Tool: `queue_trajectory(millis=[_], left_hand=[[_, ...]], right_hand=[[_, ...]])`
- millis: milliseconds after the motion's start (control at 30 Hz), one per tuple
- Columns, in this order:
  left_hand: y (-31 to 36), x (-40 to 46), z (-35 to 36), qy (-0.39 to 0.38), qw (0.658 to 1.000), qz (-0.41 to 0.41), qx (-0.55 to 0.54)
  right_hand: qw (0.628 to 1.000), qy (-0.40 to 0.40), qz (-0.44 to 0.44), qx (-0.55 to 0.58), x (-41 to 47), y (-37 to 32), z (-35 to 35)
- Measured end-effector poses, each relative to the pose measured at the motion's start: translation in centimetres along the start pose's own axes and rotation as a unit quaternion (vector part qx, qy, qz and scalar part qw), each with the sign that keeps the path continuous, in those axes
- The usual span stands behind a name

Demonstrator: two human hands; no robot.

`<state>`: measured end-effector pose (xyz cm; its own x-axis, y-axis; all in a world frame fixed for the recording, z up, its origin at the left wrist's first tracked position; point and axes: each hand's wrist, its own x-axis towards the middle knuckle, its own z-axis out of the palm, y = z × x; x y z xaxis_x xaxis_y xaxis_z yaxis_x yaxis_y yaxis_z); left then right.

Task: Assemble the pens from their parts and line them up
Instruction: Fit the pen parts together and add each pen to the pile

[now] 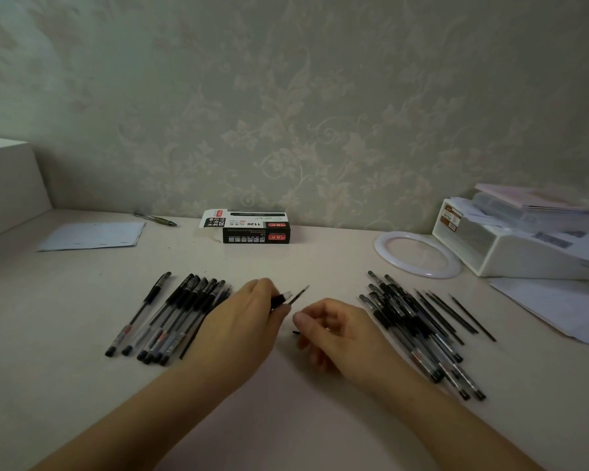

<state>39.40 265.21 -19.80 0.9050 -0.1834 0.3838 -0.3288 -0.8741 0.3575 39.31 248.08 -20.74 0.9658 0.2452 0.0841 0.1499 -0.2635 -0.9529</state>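
We see the left hand [249, 317] pinching a pen barrel [281, 298], refill tip protruding, nearside of the pen box [247, 226]. Right hand [334, 329] loosely curled; its grip we cannot tell.

Clear plastic pens [170, 314] on a smooth matt table [286, 402]; printed cardboard box [249, 227]

Your shot's pretty dim overall, with a flat greenish-grey cast and no hard light anywhere, so the wallpaper [286, 96] reads muddy. Shadows are soft, just faint smudges under your hands on the pale surface [286, 419], which is the brightest area. No real glare, only a mild sheen on the white ring [381, 253]. The wide lens bows the surface edge and stretches the corners. Your right hand [334, 331] looks a bit motion-smeared, and fine detail on the box [249, 227] print is soft.
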Motion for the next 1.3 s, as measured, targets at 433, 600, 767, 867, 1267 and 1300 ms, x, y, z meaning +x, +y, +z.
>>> queue_trajectory(millis=[433,600,767,867,1267,1300], left_hand=[[-0.8,0.1,1.3,0.008,0.989,0.111,-0.094],[-1.0,0.2,1.4,0.036,0.984,0.11,-0.135],[-1.0,0.3,1.3,0.038,0.98,0.122,-0.152],[-1.1,0.3,1.4,0.036,0.981,0.115,-0.15],[-0.4,0.1,1.2,0.017,0.978,0.142,-0.154],[-0.4,0.0,1.3,0.018,0.977,0.142,-0.157]], right_hand=[[0.961,0.197,-0.011,0.193,1.0,-0.1,-2.3],[0.942,0.197,0.005,0.271,1.2,0.3,-2.4],[0.926,0.186,0.022,0.328,1.2,0.3,-2.4],[0.927,0.178,0.016,0.329,1.1,0.2,-2.5],[0.974,0.1,-0.036,0.198,0.8,0.1,-1.8],[0.983,0.076,-0.039,0.166,0.7,0.1,-1.5]])
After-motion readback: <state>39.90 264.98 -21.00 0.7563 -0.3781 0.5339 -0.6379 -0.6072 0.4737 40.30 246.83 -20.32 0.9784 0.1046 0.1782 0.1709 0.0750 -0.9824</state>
